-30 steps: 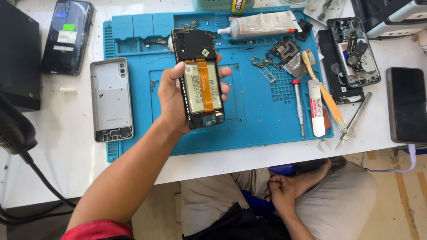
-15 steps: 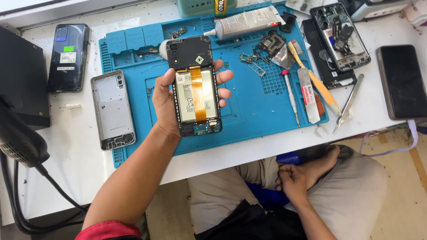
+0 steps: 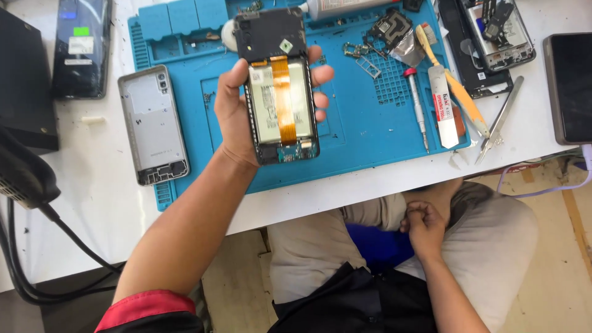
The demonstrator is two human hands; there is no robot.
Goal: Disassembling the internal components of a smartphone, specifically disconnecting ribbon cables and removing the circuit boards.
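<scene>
Phone (image 3: 279, 86) up in my left hand (image 3: 237, 111), back cover off, insides facing me: thumb along its left edge, fingertips (image 3: 320, 75) curled round the right edge, a firm grip. An orange flex ribbon (image 3: 282, 98) runs down the middle of it over the pale battery, with a black board cover across the top. I'm holding it above the blue repair mat (image 3: 364, 132), clear of the surface.

My right hand (image 3: 424, 226) is down in my lap, below the bench (image 3: 86, 185) edge, fingers loosely curled, holding nothing.

Left of the phone, a silver back cover (image 3: 151, 126) lies face up, half on the mat's edge and half on the white bench. Further left of that sits a dark phone (image 3: 80, 49) with a sticker on its glass. Right of the phone, on the mat, a slim screwdriver (image 3: 418, 108) lies lengthwise, with a white glue tube (image 3: 443, 105) just beside it and a yellow-handled toothbrush (image 3: 450, 83) crossing next to that. Tweezers (image 3: 498, 120) rest off the mat's right edge. Loose metal brackets (image 3: 364, 58) and a small shielded part (image 3: 391, 31) lie above the screwdriver. Far right of the phone, another opened handset (image 3: 499, 34) lies near the bench's top edge and a black screen (image 3: 570, 86) sits by the right edge.
</scene>
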